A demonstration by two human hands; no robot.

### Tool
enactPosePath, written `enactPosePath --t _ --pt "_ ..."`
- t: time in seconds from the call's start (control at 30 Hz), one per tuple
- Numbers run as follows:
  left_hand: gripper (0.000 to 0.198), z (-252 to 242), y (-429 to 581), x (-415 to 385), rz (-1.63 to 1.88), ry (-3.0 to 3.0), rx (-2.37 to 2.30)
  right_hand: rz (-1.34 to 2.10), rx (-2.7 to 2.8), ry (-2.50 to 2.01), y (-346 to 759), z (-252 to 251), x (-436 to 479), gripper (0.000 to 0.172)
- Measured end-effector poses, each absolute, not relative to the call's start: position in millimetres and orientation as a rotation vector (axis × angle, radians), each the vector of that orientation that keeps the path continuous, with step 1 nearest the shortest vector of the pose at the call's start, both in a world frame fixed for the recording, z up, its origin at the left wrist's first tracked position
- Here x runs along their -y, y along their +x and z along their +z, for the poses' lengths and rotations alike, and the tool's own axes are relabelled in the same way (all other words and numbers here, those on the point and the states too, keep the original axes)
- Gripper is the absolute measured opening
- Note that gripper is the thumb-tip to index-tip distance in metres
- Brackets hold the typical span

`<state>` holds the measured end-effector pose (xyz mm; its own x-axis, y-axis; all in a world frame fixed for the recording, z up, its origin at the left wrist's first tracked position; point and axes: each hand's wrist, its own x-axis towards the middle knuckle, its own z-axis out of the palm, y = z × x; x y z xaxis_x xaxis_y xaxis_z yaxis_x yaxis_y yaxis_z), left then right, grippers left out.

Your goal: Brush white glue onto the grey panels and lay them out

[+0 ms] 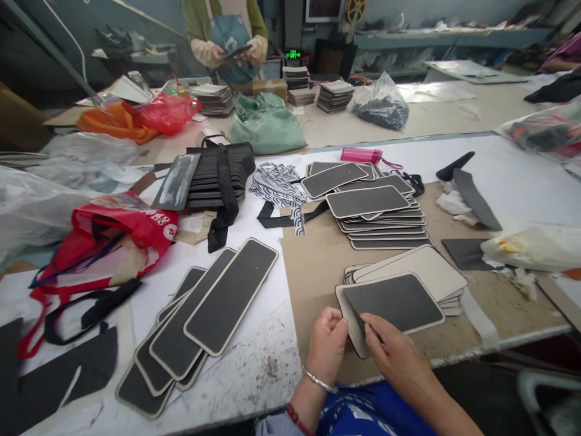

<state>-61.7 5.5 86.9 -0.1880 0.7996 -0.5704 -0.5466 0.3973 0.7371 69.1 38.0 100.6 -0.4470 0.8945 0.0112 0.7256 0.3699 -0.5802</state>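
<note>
A rounded rectangular panel (pixel 436 315) with a beige border lies in front of me, with a dark grey sheet (pixel 390 303) on its face. The sheet's near left corner is lifted off the beige backing. My left hand (pixel 327 342) is closed on the panel's left edge, thumb and fingers pinched together. Pinching the raised part of the sheet is my right hand (pixel 390 348); a thin dark edge shows between its fingers. Under and behind the panel sits a stack of beige boards (pixel 413 272). Farther back is a pile of grey-faced panels (pixel 372 203).
To the left, more grey-faced panels (pixel 231 297) lie fanned out. Behind them are a red bag (pixel 122 230) and a strapped stack of black pieces (pixel 213 175). A pink bottle (pixel 361 155) and a green bag (pixel 267 124) stand farther off. Across the table another person (pixel 231 42) handles a dark piece.
</note>
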Motion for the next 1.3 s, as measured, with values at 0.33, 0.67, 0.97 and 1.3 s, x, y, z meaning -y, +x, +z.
enactPosePath --t 0.33,0.67,0.97,1.3 --pt "0.023 189 -123 26 1.415 0.6 -1.353 0.935 2.099 -1.24 22 189 -27 0.032" --pt "0.018 184 -108 -21 1.318 0.747 -1.298 1.408 1.422 -1.346 23 181 -49 0.04" --pt "0.017 162 -42 -85 1.114 0.88 -1.375 1.638 0.855 -1.299 97 148 -89 0.042" --pt "0.02 143 62 -142 0.916 0.821 -1.485 1.856 0.477 -1.252 200 100 -144 0.041"
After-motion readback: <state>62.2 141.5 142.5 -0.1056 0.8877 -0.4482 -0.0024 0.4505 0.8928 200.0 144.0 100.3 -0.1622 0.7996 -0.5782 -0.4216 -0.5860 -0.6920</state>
